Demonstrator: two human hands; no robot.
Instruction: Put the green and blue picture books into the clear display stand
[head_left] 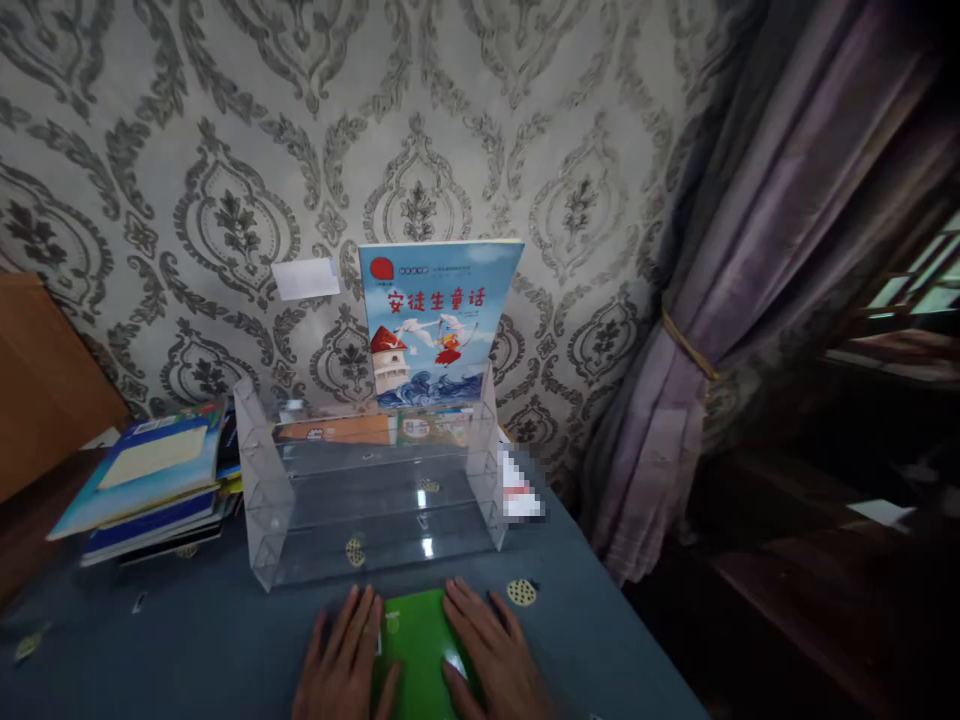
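A green book (pixel 421 650) lies on the blue tablecloth at the near edge of the view, in front of a clear plastic tiered rack (pixel 375 520). My left hand (pixel 341 660) rests flat along its left side, fingers stretched forward and thumb on the cover. On the opposite side, my right hand (pixel 491 650) lies flat with fingers extended, touching the right edge, its thumb also over the cover. A blue picture book (pixel 442 330) with red Chinese title characters stands upright at the back of the rack. The green book's near end is out of view.
Left of the rack is a stack of books (pixel 150 470). A brown wooden panel (pixel 52 385) stands at far left. Patterned wallpaper backs the table (pixel 585 640). A tied purple curtain (pixel 675 400) hangs beyond its right edge. Orange-covered books (pixel 337 430) show behind the rack.
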